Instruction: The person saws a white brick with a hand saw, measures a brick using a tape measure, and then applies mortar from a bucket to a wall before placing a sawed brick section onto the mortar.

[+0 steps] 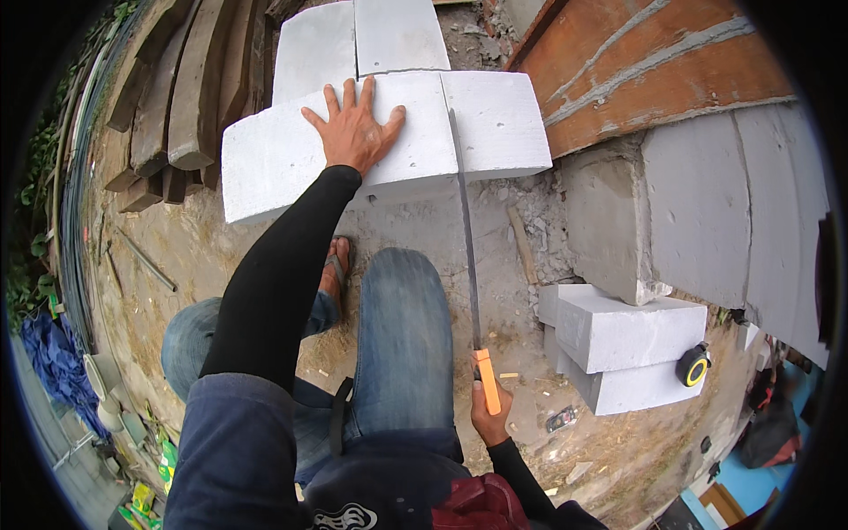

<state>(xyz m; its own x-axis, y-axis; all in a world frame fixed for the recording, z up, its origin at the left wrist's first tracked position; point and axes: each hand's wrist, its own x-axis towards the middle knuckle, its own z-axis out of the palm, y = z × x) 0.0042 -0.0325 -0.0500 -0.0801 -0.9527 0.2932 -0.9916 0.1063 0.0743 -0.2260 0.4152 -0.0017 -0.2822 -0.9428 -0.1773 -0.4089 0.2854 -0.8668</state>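
Observation:
A long white lightweight concrete block (265, 163) lies across other white blocks (314, 49). My left hand (358, 132) rests flat on its top with the fingers spread. In my right hand (490, 415) is the orange handle of a hand saw (470, 265), gripped low beside my right knee. The long dark blade runs away from me and sits in a straight cut across the block, right of my left hand. Right of the blade lies the block's shorter end (496, 124). How deep the cut goes is hidden.
Wooden beams (194, 88) are stacked at the far left. On the right, a grey block wall (698, 203) stands below an orange brick wall (654, 71). Small white blocks (627, 327) sit near it, with a black and yellow tape measure (693, 365). A wood stick (522, 245) lies on the ground.

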